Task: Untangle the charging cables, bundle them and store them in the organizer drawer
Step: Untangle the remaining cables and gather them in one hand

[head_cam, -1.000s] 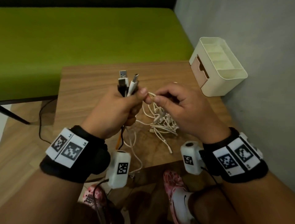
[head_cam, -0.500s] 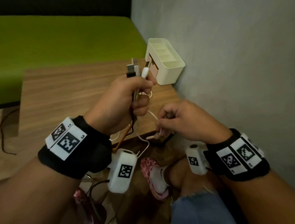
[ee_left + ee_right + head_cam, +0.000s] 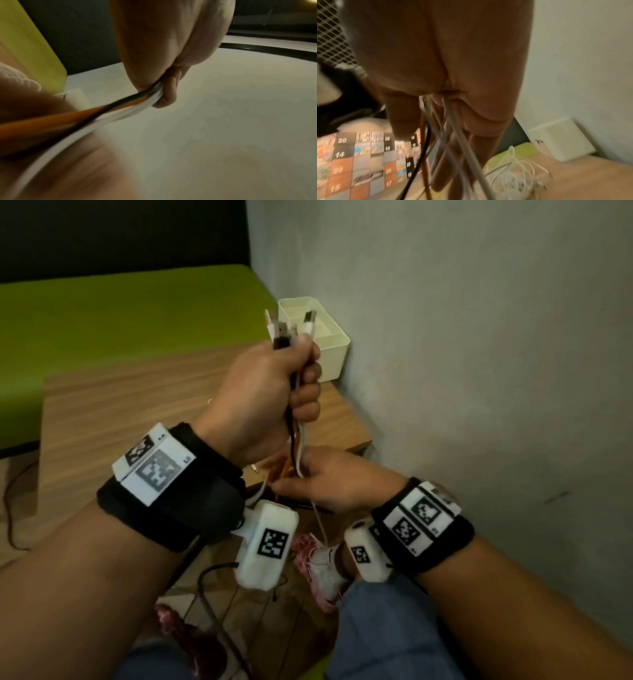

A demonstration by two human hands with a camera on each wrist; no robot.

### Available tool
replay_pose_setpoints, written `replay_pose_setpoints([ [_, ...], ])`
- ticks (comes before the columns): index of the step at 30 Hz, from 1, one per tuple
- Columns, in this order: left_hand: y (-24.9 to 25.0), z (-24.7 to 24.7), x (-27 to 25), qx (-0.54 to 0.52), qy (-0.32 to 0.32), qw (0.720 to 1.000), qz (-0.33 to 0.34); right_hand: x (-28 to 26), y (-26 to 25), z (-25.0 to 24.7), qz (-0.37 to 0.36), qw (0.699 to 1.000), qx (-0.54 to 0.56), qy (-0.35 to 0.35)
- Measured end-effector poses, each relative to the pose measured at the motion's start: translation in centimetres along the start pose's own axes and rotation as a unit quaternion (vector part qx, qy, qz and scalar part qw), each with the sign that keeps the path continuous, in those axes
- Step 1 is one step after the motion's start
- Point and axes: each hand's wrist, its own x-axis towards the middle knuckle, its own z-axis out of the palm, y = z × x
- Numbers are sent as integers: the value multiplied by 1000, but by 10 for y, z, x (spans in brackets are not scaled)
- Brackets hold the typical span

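My left hand (image 3: 301,378) is raised in a fist round a bundle of charging cables (image 3: 296,402), black, orange and white. Their plug ends (image 3: 289,332) stick up in front of the cream organizer (image 3: 330,344). In the left wrist view the strands (image 3: 150,94) run taut out of the curled fingers (image 3: 169,86). Just below, at the table's near edge, my right hand (image 3: 301,477) holds the same cables, which run through its palm (image 3: 448,119). A loose tangle of white cable (image 3: 513,171) lies on the table. The organizer's drawer is hidden.
The wooden table (image 3: 120,405) stands in a corner against a grey wall (image 3: 479,371), with the organizer (image 3: 559,138) at its far right. A green bench (image 3: 137,313) lies behind. My feet in pink and white shoes (image 3: 322,570) are under the table's edge. A black cord (image 3: 10,508) trails on the floor.
The view has swung right toward the wall. My left hand has lifted the plug ends up in front of the organizer. My right hand has dropped lower along the cables, to the table's edge.
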Motion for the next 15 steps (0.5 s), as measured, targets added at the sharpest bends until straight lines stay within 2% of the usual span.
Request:
replay_pose_setpoints([
  [3,30,0,-4,-30,23,997,67,1,24,27,38,990,-83,-109],
  [6,55,-12,-11,-6,52,992,112,-11,34,23,107,970,-166,-141],
  [9,54,-16,-17,20,71,992,103,-29,14,-1,124,972,-183,-77],
  [12,39,-4,-23,15,63,994,88,-41,-18,-21,63,996,-31,56],
  [14,31,6,-29,25,52,995,86,-39,-33,-20,24,989,59,130],
  [15,28,9,-31,28,46,995,86,-35,-36,-15,12,986,65,155],
])
